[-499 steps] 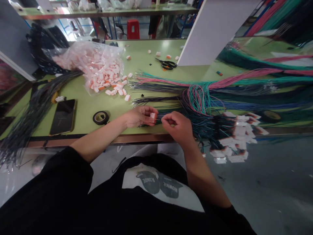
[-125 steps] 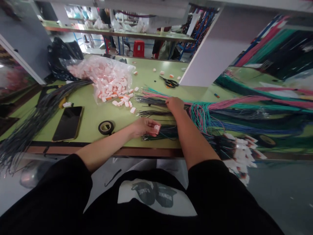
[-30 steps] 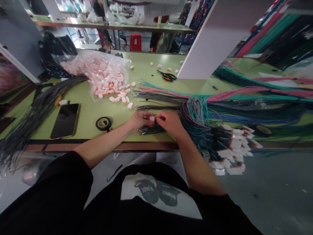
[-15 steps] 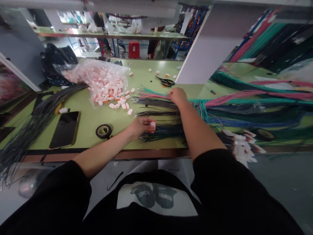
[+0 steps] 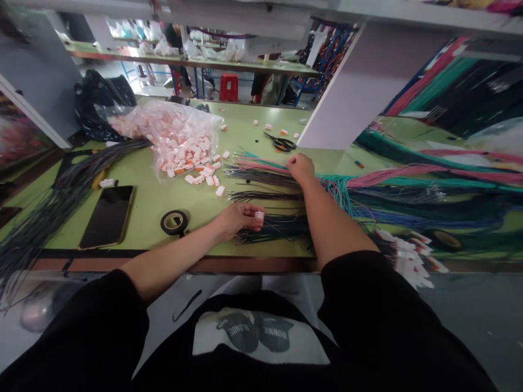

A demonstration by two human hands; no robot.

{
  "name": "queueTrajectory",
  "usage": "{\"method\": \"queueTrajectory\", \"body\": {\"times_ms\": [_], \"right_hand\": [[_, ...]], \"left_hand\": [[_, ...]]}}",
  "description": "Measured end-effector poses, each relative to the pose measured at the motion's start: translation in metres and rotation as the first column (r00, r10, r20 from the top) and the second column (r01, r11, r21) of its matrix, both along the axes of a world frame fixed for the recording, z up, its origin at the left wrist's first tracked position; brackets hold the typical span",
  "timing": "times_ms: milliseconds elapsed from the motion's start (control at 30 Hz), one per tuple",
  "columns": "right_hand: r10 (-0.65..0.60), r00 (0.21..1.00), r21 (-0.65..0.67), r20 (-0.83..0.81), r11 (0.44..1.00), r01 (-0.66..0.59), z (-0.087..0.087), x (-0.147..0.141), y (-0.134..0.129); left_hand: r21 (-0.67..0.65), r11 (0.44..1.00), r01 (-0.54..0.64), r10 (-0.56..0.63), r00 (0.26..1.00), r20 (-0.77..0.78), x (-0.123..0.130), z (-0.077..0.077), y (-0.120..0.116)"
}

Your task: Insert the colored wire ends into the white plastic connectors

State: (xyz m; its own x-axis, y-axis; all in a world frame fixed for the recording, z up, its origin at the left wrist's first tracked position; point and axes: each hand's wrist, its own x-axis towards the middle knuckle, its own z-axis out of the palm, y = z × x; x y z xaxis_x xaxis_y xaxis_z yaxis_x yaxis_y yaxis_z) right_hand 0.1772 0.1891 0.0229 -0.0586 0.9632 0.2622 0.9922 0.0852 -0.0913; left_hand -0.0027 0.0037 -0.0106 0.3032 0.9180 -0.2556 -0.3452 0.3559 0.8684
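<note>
Between the thumb and fingers of my left hand (image 5: 240, 220) is a small white connector housing (image 5: 259, 216). This hand hovers just over the dark wires (image 5: 281, 224) near the table's front edge. Farther up, my right hand (image 5: 301, 167) has its fingers closed at the pink wires (image 5: 265, 165); what they pinch is too small to make out. Grey wires (image 5: 261, 176) lie beneath that hand, with black wires (image 5: 267, 194) between my two hands. The wires' tips point left.
A clear bag of connector housings (image 5: 180, 136) lies at the back left, with loose ones spilled beside it. Scissors (image 5: 281, 142) rest near a white post (image 5: 339, 103). Black tape (image 5: 174, 222) and a phone (image 5: 108, 216) lie left. Finished-looking white connectors (image 5: 411, 258) hang at the right edge.
The view has shifted slightly, so everything sits a little lower. My left hand still holds the connector housing, and my right hand remains closed at the pink wires.
</note>
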Motion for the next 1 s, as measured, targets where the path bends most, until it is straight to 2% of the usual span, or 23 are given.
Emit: {"method": "queueTrajectory", "body": {"times_ms": [100, 167, 200, 267, 333, 367, 400, 433, 500, 567, 600, 667, 733, 800, 900, 1000], "right_hand": [[-0.139, 0.959, 0.093, -0.247, 0.982, 0.166, 0.009, 0.008, 0.000], [-0.092, 0.935, 0.117, -0.341, 0.983, 0.140, 0.017, 0.011, -0.005], [-0.024, 0.935, 0.110, -0.354, 0.992, 0.067, 0.020, 0.011, -0.010], [0.160, 0.928, 0.031, -0.336, 0.987, -0.159, 0.027, 0.010, -0.022], [0.309, 0.906, -0.090, -0.289, 0.933, -0.347, 0.033, 0.006, -0.035], [0.339, 0.908, -0.137, -0.246, 0.916, -0.378, 0.036, 0.004, -0.040], [0.326, 0.928, -0.161, -0.182, 0.921, -0.355, 0.038, 0.002, -0.046], [0.263, 0.959, -0.159, -0.104, 0.947, -0.278, 0.040, 0.001, -0.050], [0.046, 0.999, -0.085, 0.019, 0.995, -0.045, 0.043, -0.002, -0.054], [-0.122, 0.992, 0.007, 0.014, 0.992, 0.122, 0.045, -0.003, -0.053], [-0.145, 0.989, 0.028, -0.035, 0.989, 0.146, 0.046, -0.004, -0.051], [-0.099, 0.979, 0.004, -0.180, 0.995, 0.101, 0.047, -0.004, -0.046], [-0.022, 0.938, -0.071, -0.345, 0.997, -0.002, 0.047, -0.003, -0.041], [0.006, 0.903, -0.114, -0.430, 0.992, -0.060, 0.047, 0.000, -0.036], [-0.015, 0.955, -0.140, -0.297, 0.990, -0.028, 0.048, 0.005, -0.031], [0.015, 0.990, -0.150, -0.143, 0.988, -0.037, 0.049, 0.009, -0.026]], "left_hand": [[0.004, 1.000, -0.004, 0.004, 1.000, -0.004, -0.001, 0.000, 0.001], [-0.001, 1.000, -0.002, 0.002, 1.000, -0.005, -0.001, 0.001, 0.001], [-0.006, 1.000, -0.003, 0.003, 1.000, -0.005, -0.001, 0.002, 0.001], [-0.016, 1.000, -0.009, 0.009, 1.000, -0.003, -0.001, 0.003, 0.000], [-0.019, 1.000, -0.020, 0.020, 1.000, -0.004, 0.000, 0.004, 0.000], [-0.014, 1.000, -0.024, 0.024, 1.000, -0.006, -0.001, 0.004, 0.000], [-0.008, 1.000, -0.023, 0.023, 1.000, -0.010, -0.001, 0.005, 0.000], [-0.001, 1.000, -0.020, 0.020, 1.000, -0.014, -0.001, 0.005, 0.000], [0.008, 1.000, -0.019, 0.019, 0.999, -0.026, -0.002, 0.005, 0.000], [0.009, 0.999, -0.030, 0.031, 0.999, -0.035, -0.002, 0.006, 0.000], [0.008, 0.999, -0.038, 0.038, 0.999, -0.036, -0.002, 0.005, 0.001], [0.009, 0.999, -0.047, 0.048, 0.998, -0.030, -0.002, 0.005, 0.001], [0.012, 0.999, -0.047, 0.047, 0.999, -0.016, -0.001, 0.004, 0.001], [0.013, 0.999, -0.041, 0.042, 0.999, -0.004, -0.001, 0.003, 0.001], [0.012, 1.000, -0.025, 0.025, 1.000, 0.007, -0.001, 0.003, 0.002], [0.010, 1.000, -0.017, 0.017, 1.000, 0.005, -0.001, 0.003, 0.002]]}}
